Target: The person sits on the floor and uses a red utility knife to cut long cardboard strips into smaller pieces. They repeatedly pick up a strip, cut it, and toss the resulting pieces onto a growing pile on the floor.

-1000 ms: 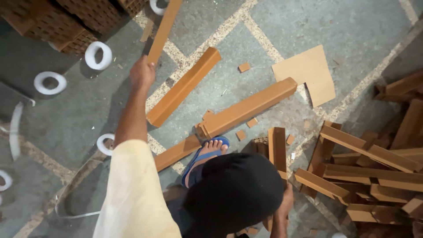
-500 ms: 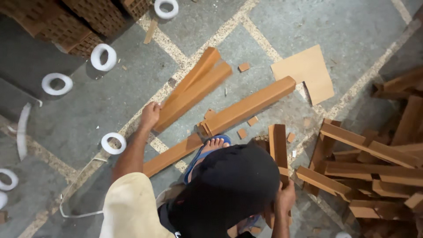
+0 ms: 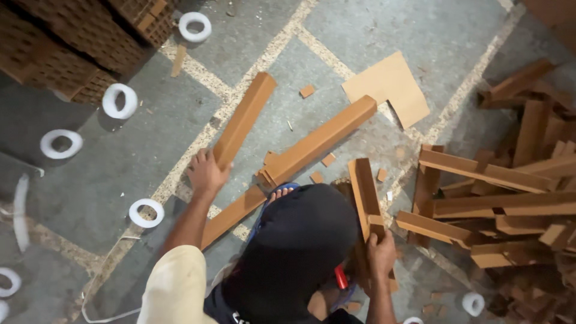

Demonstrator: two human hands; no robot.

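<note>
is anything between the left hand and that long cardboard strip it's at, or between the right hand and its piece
Nothing visible. The left hand already grips the near end of the long cardboard strip, and the right hand grips the upright cardboard piece directly.

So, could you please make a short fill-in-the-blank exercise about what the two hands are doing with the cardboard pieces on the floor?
1. The left hand grips the near end of a long brown cardboard ____ piece.
2. The right hand holds a shorter cardboard piece that stands nearly ____.
3. The rings scattered on the grey floor are ____ in colour.
4. The big pile of cardboard pieces lies on the person's ____ side.

Missing words: angle; upright; white; right
</note>
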